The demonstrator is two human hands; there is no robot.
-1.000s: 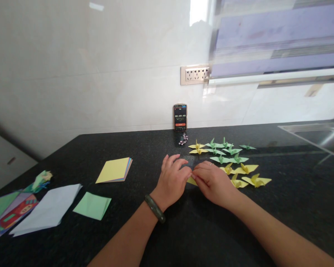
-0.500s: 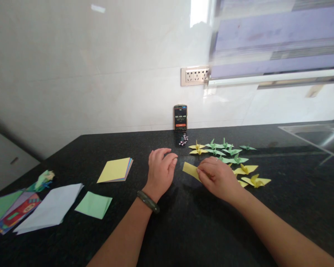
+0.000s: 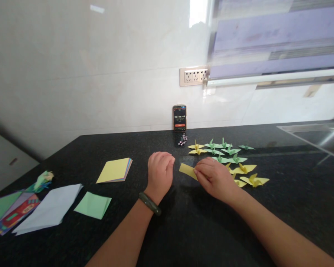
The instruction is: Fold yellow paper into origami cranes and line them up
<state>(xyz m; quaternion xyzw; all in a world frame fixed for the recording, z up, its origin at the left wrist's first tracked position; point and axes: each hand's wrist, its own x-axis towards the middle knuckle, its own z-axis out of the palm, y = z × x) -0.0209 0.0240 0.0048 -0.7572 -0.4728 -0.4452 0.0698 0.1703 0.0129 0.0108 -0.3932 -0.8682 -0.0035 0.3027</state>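
Observation:
In the middle of the counter, my right hand [image 3: 217,178] pinches a small folded piece of yellow paper [image 3: 187,171] between thumb and fingers. The paper's free end points left, and the rest of it is hidden by the hand. My left hand [image 3: 160,171], wearing a dark bangle [image 3: 150,203] at the wrist, is a short way left of the paper and apart from it. Its fingers are curled in with the thumb against them, and nothing shows in them. Just beyond and right of my right hand stand several yellow paper cranes [image 3: 254,180] and green paper cranes [image 3: 230,151].
To the left lie a stack of coloured paper [image 3: 114,170], a green paper square [image 3: 93,205], white sheets [image 3: 50,209] and a colourful booklet [image 3: 19,215]. A phone [image 3: 179,118] showing a timer leans on the wall. A sink [image 3: 320,135] is at far right.
The left hand's fingers have curled further inward. The right hand has shifted slightly left with the yellow paper, which now lies at a flatter angle.

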